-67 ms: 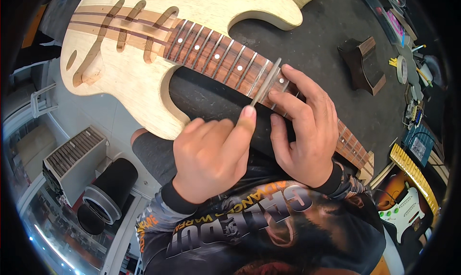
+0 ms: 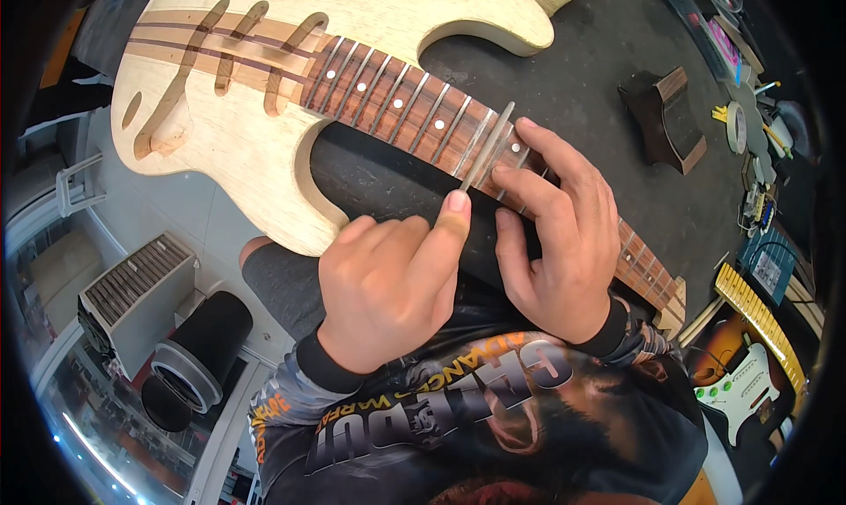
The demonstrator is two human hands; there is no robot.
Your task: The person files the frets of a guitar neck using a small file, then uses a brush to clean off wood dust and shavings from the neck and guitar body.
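Observation:
An unfinished pale wooden guitar body (image 2: 251, 183) lies across the table, with a dark reddish-brown fretboard (image 2: 374, 95) running from it down to the right. My left hand (image 2: 388, 280) is closed around a slim metal file (image 2: 490, 145), its thumb stretched along the tool and the handle end hidden in the fist. The file lies across the fretboard, along a fret. Beside it, my right hand (image 2: 564, 241) rests on the neck with fingers spread; the index and middle fingertips touch the board near a white dot inlay.
A dark curved wooden neck rest (image 2: 665, 117) stands on the black tabletop (image 2: 573, 73). A roll of tape (image 2: 737, 126) and small tools line the right edge. A sunburst guitar with a white pickguard (image 2: 740, 390) lies lower right. A black bin (image 2: 207, 337) stands on the floor.
The file and my left hand have shifted very slightly away from me along the fret. My right hand and the guitar stay in place.

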